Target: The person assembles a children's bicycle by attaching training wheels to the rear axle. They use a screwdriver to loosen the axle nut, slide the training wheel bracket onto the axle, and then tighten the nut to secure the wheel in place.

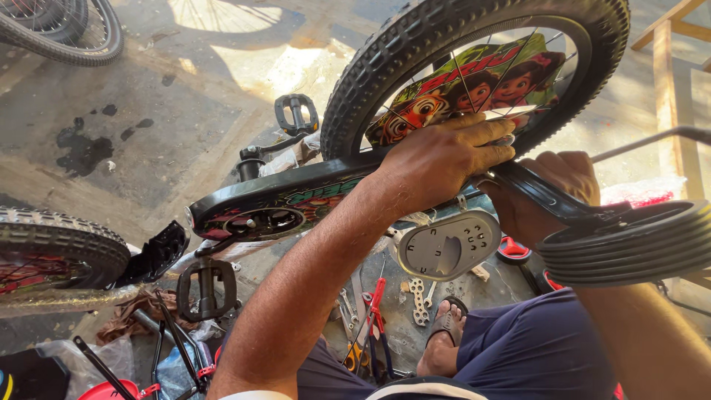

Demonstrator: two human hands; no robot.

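A small children's bicycle lies upside down in front of me. Its rear wheel (385, 52) has a knobbly black tyre and a colourful cartoon spoke cover. My left hand (444, 159) rests over the frame by the wheel's axle, fingers curled onto it. My right hand (552, 189) grips the black bracket arm (548, 196) of a black training wheel (629, 244), just right of the axle. The black chain guard (274, 207) runs left from my left hand toward the crank and a black pedal (207, 289).
Spanners and red-handled pliers (374, 311) lie on the concrete floor near my sandalled foot (444, 341). A grey saddle underside (448, 248) hangs below the frame. Another tyre (55, 248) sits at left, one more wheel (74, 30) at top left, a wooden frame (666, 81) at right.
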